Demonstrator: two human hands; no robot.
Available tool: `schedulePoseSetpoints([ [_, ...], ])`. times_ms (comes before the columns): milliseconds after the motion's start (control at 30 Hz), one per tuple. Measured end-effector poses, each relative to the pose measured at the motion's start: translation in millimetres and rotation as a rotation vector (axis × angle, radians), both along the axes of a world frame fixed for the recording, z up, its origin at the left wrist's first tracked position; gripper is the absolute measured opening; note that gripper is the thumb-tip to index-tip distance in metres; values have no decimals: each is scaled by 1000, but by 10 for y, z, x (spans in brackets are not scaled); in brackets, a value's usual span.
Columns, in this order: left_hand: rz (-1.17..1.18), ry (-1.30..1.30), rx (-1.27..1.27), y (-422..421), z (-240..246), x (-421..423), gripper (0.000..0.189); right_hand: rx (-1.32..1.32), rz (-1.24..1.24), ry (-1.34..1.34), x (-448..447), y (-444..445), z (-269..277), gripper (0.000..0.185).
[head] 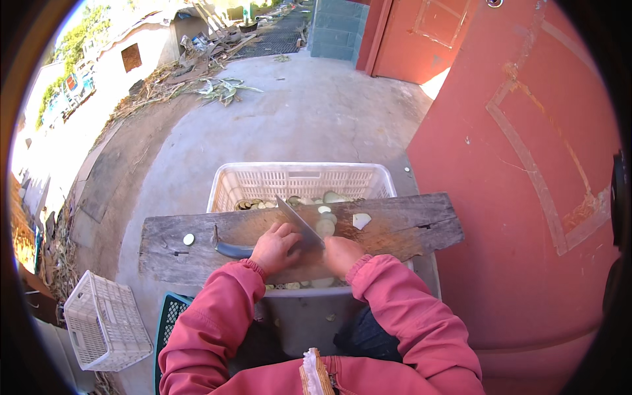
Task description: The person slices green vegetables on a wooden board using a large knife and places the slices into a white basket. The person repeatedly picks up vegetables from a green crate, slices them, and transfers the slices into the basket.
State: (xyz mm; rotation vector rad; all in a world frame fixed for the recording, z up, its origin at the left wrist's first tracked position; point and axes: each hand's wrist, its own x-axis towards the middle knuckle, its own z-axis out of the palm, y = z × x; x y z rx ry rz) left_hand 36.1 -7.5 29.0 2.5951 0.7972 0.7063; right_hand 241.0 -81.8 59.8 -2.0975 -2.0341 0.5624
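My left hand [277, 248] grips a dark, long eggplant [231, 250] that lies on a weathered wooden plank [182, 264]. The eggplant's curved stem points left, and my fingers hide its right part. In my right hand [343, 256] is the handle of a kitchen knife [299, 218], its broad blade slanting up and left beside my left fingers. Pale round slices [325, 227] show just past the blade, somewhat blurred. A white cut piece [361, 220] sits farther right on the plank, and a small round slice [188, 239] rests near its left end.
The plank bridges a white plastic crate [301, 170] holding many cut slices [256, 203]. Another white crate [113, 326] and a green crate [168, 316] stand at lower left. A red metal door panel [493, 197] rises close on the right. Dry plant litter [163, 84] lies beyond the concrete.
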Motion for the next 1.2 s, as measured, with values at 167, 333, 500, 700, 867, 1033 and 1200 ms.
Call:
schedulePoseSetpoints([
  [167,-56,-46,39,-5,22,-73,33,56,-65,62,23,76,-117,24],
  [333,-35,-10,7,33,-12,-159,36,-19,-192,291,181,-196,80,24],
  [500,-37,-7,2,19,7,-127,36,-84,-25,128,245,-502,608,22],
  [700,4,-6,-9,15,-32,-85,35,-62,19,-46,1,-272,351,19],
  [867,-1,61,-32,-27,16,-128,36,-50,-24,-56,-288,81,51,16],
  [1033,-28,38,38,1,13,-258,44,25,-158,83,-33,-36,-108,19],
  [1200,12,105,7,-39,-5,-228,47,31,-121,209,162,-365,305,21],
])
